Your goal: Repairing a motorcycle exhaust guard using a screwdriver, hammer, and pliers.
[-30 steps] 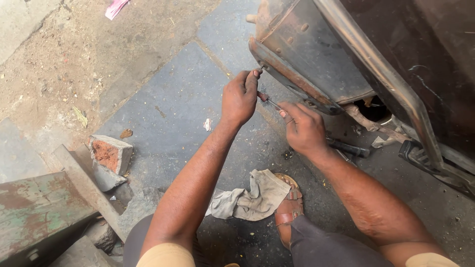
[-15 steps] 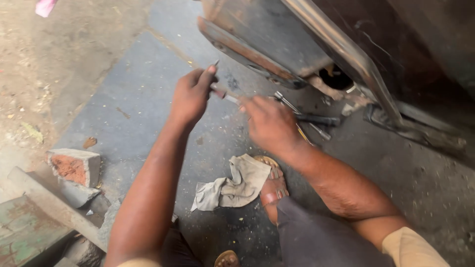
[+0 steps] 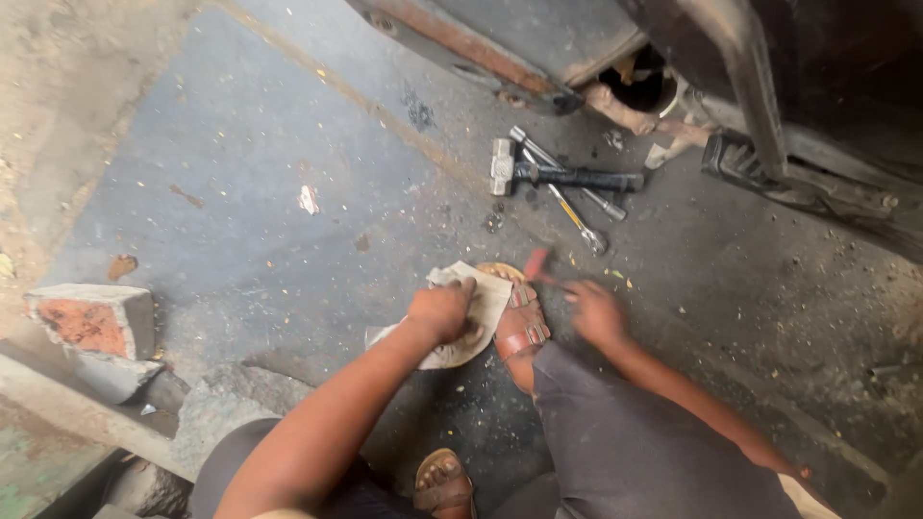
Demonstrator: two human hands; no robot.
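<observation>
Head view looks down on a person crouched over a dusty grey floor, with a sandalled foot at the bottom edge and a second foot in a brown strapped sandal a little further out. Just left of that second sandal the left hand is curled down onto a crumpled pale rag, fingers closed over the cloth and pressing it against the floor; the rag lies touching the sandal's inner side. On the other side of the sandal the right hand is blurred, its fingers pinched around a thin tool with a red end, which slants up and left above the toe of the sandal; what kind of tool it is cannot be told. Off to the left, near the lower corner, a broken brick with a reddish face sits on rubble beside a concrete edge. Further out, well apart from both hands, a hammer with a black handle lies flat on the floor, its metal head pointing left, and two long metal wrenches lie crossed under and beside it. Beyond the tools, along the top of the view, hangs the rusty underside of a vehicle body, with a dark hole and bent metal bracket to its right.
</observation>
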